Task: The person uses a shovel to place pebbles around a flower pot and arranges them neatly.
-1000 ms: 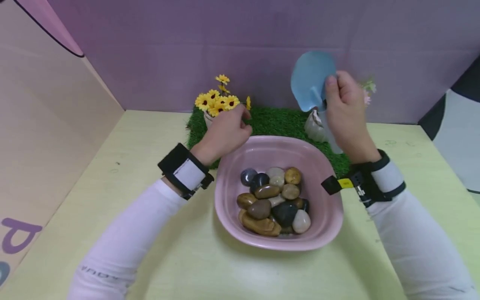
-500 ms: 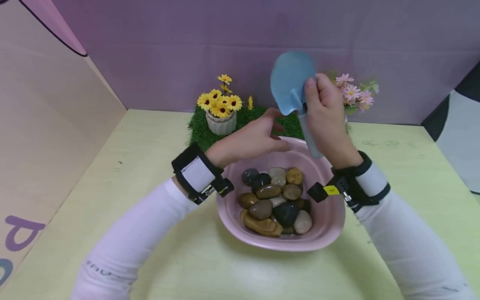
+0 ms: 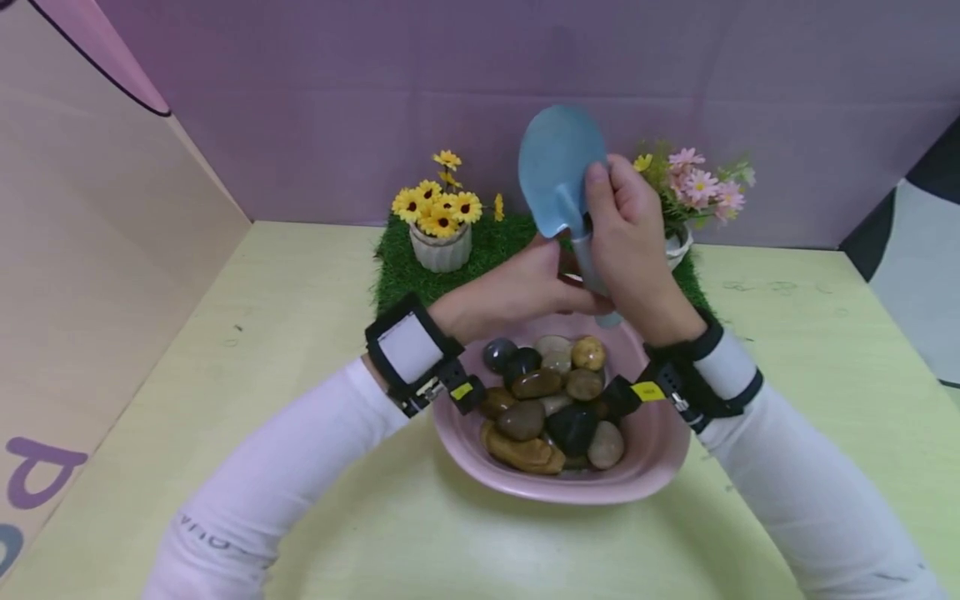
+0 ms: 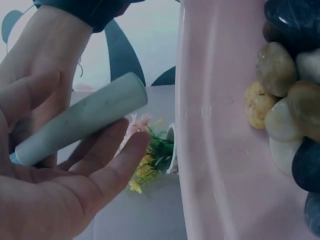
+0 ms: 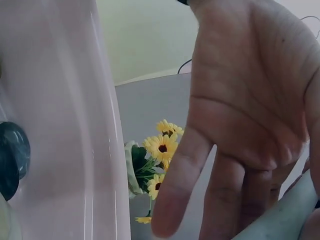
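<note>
In the head view my right hand (image 3: 630, 246) grips a light blue garden trowel (image 3: 558, 162) by its grey handle, blade pointing up, above the far side of the pink basin (image 3: 487, 471). My left hand (image 3: 525, 287) reaches in beside the lower handle. Its palm (image 5: 245, 105) faces the right wrist camera, with the fingers mostly straight and spread. From the left wrist, the handle (image 4: 85, 117) passes close in front of the left fingers; whether they touch it I cannot tell. Inside the basin lie several smooth stones (image 3: 573, 429) in brown, black and cream.
Behind the basin is a green grass mat (image 3: 397, 262) bearing a pot of yellow flowers (image 3: 438, 218) at left and a pot of pink flowers (image 3: 693, 187) at right. A purple cloth (image 3: 300, 150) backs the pale yellow table (image 3: 262, 300).
My right hand has carried the trowel leftward, revealing the pink flowers. My left hand has moved right, from the yellow flowers to the trowel's handle. The basin and stones stay put.
</note>
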Demonstrator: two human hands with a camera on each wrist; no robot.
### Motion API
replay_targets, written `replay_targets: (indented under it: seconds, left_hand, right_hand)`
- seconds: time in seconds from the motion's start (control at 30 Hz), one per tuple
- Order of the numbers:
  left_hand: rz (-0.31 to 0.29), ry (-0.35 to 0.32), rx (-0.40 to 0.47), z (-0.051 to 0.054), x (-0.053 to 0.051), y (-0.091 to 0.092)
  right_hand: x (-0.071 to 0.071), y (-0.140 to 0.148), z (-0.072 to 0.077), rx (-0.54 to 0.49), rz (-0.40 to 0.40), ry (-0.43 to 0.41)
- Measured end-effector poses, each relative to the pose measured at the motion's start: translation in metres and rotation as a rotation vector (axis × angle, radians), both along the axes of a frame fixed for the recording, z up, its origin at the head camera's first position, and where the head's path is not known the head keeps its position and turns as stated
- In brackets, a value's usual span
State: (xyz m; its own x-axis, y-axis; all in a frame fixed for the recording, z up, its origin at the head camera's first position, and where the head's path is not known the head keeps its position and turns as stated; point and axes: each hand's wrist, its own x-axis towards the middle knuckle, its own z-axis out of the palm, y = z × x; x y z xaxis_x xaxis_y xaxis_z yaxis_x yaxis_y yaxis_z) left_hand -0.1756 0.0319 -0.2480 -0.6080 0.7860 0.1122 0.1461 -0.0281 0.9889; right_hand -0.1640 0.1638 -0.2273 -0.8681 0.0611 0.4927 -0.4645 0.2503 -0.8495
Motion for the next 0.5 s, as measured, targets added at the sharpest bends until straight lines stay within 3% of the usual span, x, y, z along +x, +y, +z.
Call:
replay_targets:
  seconds: [0.17, 0.3, 0.5]
  left_hand:
    - [0.014, -0.018, -0.017, -0.0017, -0.0015, -0.0014]
    - [0.08, -0.017, -0.057, -0.0025, -0.0007, -0.0016]
    - [0.178, -0.085, -0.193, -0.0005, 0.0013, -0.0022]
  right_hand:
    - [0.0005, -0.0001, 0.0004, -0.071, 0.026, -0.028]
    - [-0.0004, 0.0011, 0.001, -0.092, 0.026, -0.045]
    - [-0.0019, 0.0051, 0.0019, -0.127, 0.019, -0.06]
